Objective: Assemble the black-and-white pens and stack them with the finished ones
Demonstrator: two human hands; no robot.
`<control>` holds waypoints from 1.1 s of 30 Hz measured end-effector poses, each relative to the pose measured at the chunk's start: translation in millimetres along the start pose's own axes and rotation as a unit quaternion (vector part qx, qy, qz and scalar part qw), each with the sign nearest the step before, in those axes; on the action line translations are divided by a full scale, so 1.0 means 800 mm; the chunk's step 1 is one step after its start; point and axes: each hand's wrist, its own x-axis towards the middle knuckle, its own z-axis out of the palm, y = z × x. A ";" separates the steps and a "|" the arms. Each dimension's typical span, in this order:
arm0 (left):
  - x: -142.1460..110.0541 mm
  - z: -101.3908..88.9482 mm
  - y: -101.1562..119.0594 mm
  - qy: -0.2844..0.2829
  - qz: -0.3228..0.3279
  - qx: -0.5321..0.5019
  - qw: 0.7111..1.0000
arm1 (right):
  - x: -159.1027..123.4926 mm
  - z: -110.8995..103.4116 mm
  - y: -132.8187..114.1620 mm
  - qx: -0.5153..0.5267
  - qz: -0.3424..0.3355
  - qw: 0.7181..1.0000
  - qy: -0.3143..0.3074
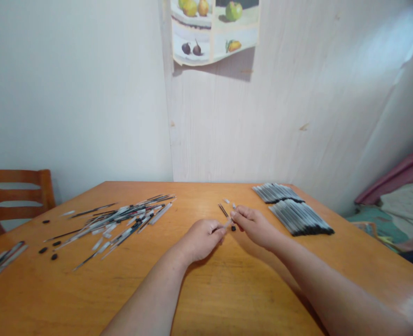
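Near the middle of the table, my left hand (206, 239) is closed around a pale, see-through pen barrel (228, 222), most of it hidden in the fingers. My right hand (251, 224) pinches at the barrel's far end; any small part between those fingertips is too small to make out. Two thin dark pen refills (222, 210) lie just beyond the hands. A black pen cap (233, 228) sits under the right hand. Small clear pieces (226, 201) rest a bit farther back.
Left on the wooden table (206, 189) spreads a loose pile of refills, barrels and clear parts (122, 221), with several black caps (43, 250) beside it. Two neat rows of pens (300, 217) lie at right. More barrels (3, 261) lie at the left edge, near a chair (15, 193).
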 end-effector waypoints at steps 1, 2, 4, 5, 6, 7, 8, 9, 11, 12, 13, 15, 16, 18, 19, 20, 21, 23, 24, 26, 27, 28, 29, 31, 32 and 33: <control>0.000 0.000 -0.001 0.010 -0.002 0.017 1.000 | 0.000 0.001 -0.001 0.012 0.010 1.000 0.000; 0.001 0.000 -0.001 0.021 -0.005 0.035 0.999 | 0.001 0.002 -0.003 0.024 0.019 1.000 0.001; 0.002 -0.001 -0.001 0.046 -0.011 0.062 0.997 | 0.002 0.003 -0.006 0.045 0.034 0.998 0.009; 0.003 -0.001 -0.001 0.054 -0.010 0.065 0.996 | 0.003 0.003 -0.006 0.055 0.040 0.998 0.016; 0.003 -0.002 0.000 0.057 -0.007 0.060 0.996 | 0.004 0.003 -0.007 0.064 0.044 0.997 0.023; 0.004 -0.002 0.001 0.057 -0.004 0.050 0.997 | 0.004 0.003 -0.006 0.072 0.045 0.996 0.030; 0.004 -0.003 0.002 0.053 -0.002 0.034 0.998 | 0.005 0.002 -0.006 0.078 0.044 0.995 0.036; 0.004 -0.003 0.002 0.046 -0.001 0.017 0.999 | 0.005 0.002 -0.005 0.083 0.041 0.995 0.039; 0.004 -0.002 0.003 0.027 -0.006 -0.004 1.000 | 0.005 0.002 -0.005 0.084 0.035 0.995 0.046; 0.004 -0.001 0.003 0.020 -0.010 -0.003 1.000 | 0.005 0.003 -0.005 0.081 0.033 0.995 0.050; 0.004 -0.001 0.003 0.016 -0.012 0.004 1.000 | 0.004 0.004 -0.006 0.078 0.033 0.995 0.056; 0.005 0.001 0.001 0.023 -0.012 0.026 0.999 | 0.005 0.006 -0.009 0.073 0.036 0.995 0.064; 0.005 0.001 0.001 0.033 -0.012 0.033 0.999 | 0.006 0.006 -0.009 0.075 0.038 0.994 0.063; 0.006 0.001 -0.001 0.059 -0.014 0.028 0.998 | 0.010 0.003 -0.003 0.091 0.053 0.993 0.052; 0.006 0.001 -0.002 0.075 -0.019 0.018 0.997 | 0.013 0.000 0.003 0.100 0.063 0.992 0.052; 0.007 -0.001 -0.002 0.093 -0.025 0.007 0.995 | 0.016 -0.004 0.012 0.103 0.075 0.990 0.059; 0.008 -0.002 -0.003 0.112 -0.035 -0.004 0.993 | 0.020 -0.009 0.023 0.095 0.082 0.989 0.075; 0.009 -0.005 -0.004 0.152 -0.059 -0.023 0.986 | 0.025 -0.019 0.049 0.008 0.092 0.983 0.156; 0.010 -0.007 -0.004 0.170 -0.071 -0.033 0.982 | 0.027 -0.023 0.061 -0.057 0.093 0.979 0.175; 0.011 -0.009 -0.005 0.196 -0.088 -0.056 0.975 | 0.029 -0.028 0.082 -0.169 0.081 0.970 0.152; 0.011 -0.010 -0.005 0.205 -0.092 -0.067 0.972 | 0.029 -0.028 0.089 -0.216 0.075 0.966 0.122; 0.011 -0.011 -0.006 0.211 -0.095 -0.075 0.970 | 0.029 -0.028 0.094 -0.254 0.068 0.960 0.092; 0.012 -0.011 -0.006 0.214 -0.098 -0.080 0.969 | 0.029 -0.026 0.096 -0.285 0.062 0.954 0.063; 0.012 -0.011 -0.006 0.217 -0.103 -0.086 0.967 | 0.029 -0.021 0.098 -0.330 0.053 0.942 0.023; 0.012 -0.011 -0.006 0.218 -0.105 -0.089 0.966 | 0.030 -0.019 0.098 -0.346 0.051 0.937 0.008; 0.012 -0.011 -0.006 0.219 -0.107 -0.093 0.965 | 0.030 -0.017 0.097 -0.356 0.051 0.933 -0.005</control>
